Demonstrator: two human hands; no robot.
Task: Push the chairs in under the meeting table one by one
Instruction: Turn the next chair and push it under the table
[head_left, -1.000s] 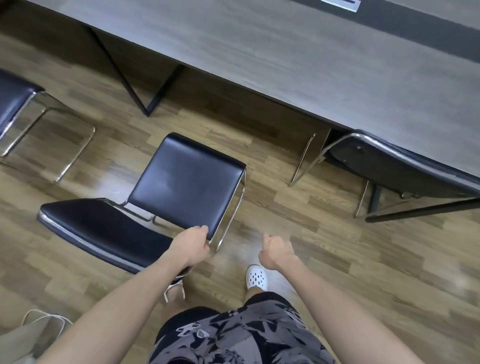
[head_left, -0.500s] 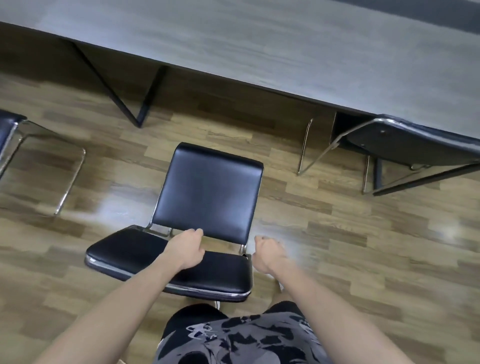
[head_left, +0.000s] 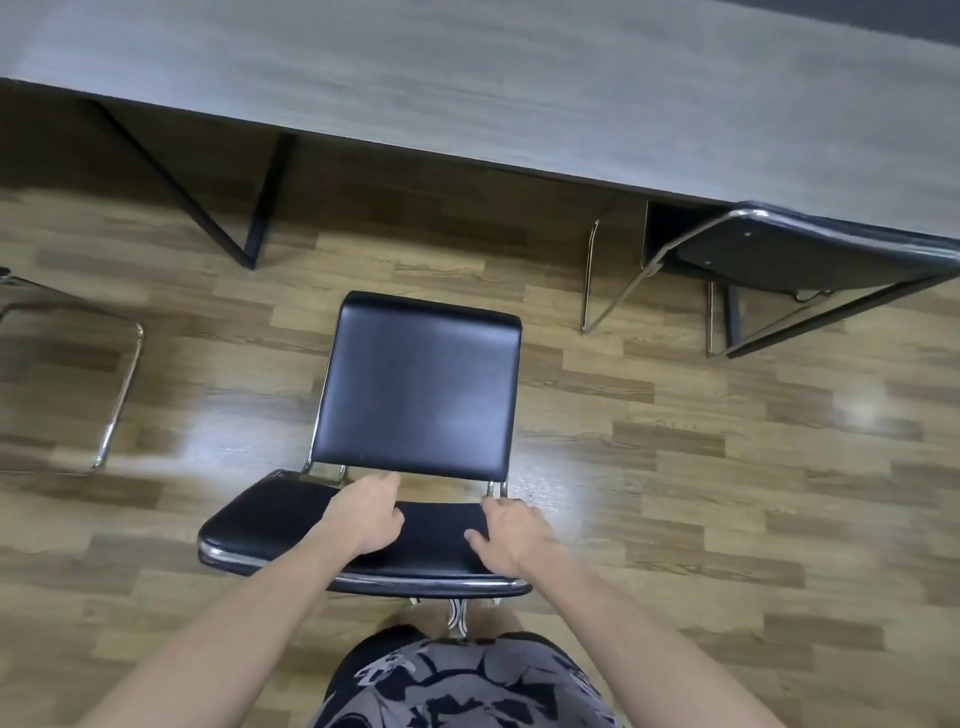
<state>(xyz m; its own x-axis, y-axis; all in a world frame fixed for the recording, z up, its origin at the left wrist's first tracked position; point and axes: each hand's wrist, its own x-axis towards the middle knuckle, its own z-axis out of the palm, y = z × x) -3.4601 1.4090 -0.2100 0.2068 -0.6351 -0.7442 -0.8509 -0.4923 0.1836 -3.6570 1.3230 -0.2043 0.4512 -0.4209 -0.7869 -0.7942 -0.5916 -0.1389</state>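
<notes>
Off the near edge of the worktop (head_left: 467, 78): our chair (head_left: 415, 384) stands apart on the floor (head_left: 727, 493).
Left hand (head_left: 363, 514): our fingers (head_left: 387, 480) clamp the backrest (head_left: 260, 519) top.
Right hand (head_left: 511, 535): fingers loosely apart on its right end.

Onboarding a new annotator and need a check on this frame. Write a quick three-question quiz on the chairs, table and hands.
1. True or false: the middle chair is already tucked under the table.
2. Which chair sits with its seat under the table? A) left chair B) middle chair C) right chair
3. Fill in: the left hand and the right hand are both on the middle chair's ____.

Key: 1 false, it stands clear of the table edge. 2 C. 3 backrest.
</notes>
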